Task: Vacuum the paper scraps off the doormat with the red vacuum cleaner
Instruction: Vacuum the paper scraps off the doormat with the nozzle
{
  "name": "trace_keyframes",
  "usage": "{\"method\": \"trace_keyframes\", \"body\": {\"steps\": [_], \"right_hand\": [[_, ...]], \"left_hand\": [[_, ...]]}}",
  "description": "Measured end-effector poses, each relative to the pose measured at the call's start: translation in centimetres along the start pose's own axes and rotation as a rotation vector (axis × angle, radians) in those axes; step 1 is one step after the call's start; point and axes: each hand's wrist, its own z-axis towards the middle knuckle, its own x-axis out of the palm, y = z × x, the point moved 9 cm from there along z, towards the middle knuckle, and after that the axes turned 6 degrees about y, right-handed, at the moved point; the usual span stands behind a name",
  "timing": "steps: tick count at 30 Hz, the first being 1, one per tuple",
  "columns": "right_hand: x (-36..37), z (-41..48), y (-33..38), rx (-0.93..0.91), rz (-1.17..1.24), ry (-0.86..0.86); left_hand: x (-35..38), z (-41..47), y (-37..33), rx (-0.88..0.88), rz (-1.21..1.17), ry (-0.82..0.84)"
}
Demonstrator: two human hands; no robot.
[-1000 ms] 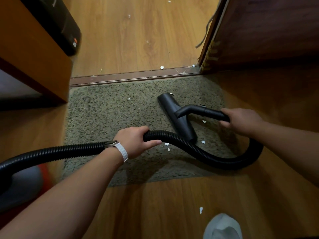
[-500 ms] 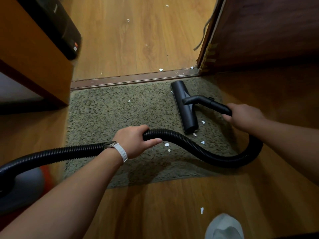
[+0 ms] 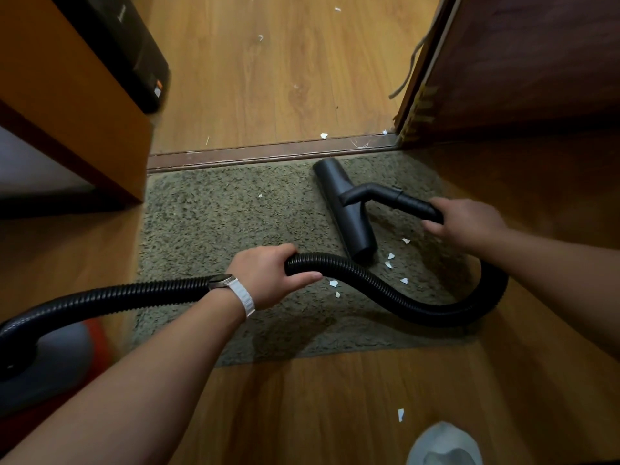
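Hose (image 3: pixel 365 276) looks floppy, wand (image 3: pixel 407 199) rigid; your left hand (image 3: pixel 268 276) grips the hose, right hand (image 3: pixel 469 223) grips the wand, above the doormat (image 3: pixel 218 223).

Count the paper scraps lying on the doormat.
7 paper scraps. One lies alone on the doormat's far part; two sit by the left hand's thumb; four lie beside the floor nozzle's near end. The hose may hide more.
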Motion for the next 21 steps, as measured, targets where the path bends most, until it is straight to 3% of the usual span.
{"method": "trace_keyframes", "body": {"steps": [7, 21], "right_hand": [[-0.3, 0.7, -4.4, 0.17, 0.125, -0.032], [1.2, 4.0, -0.1, 0.039, 0.065, 0.034]], "left_hand": [[-0.6, 0.7, 0.8, -0.038, -0.046, -0.049], [0.7, 1.2, 2.3, -0.102, -0.038, 0.027]]}}
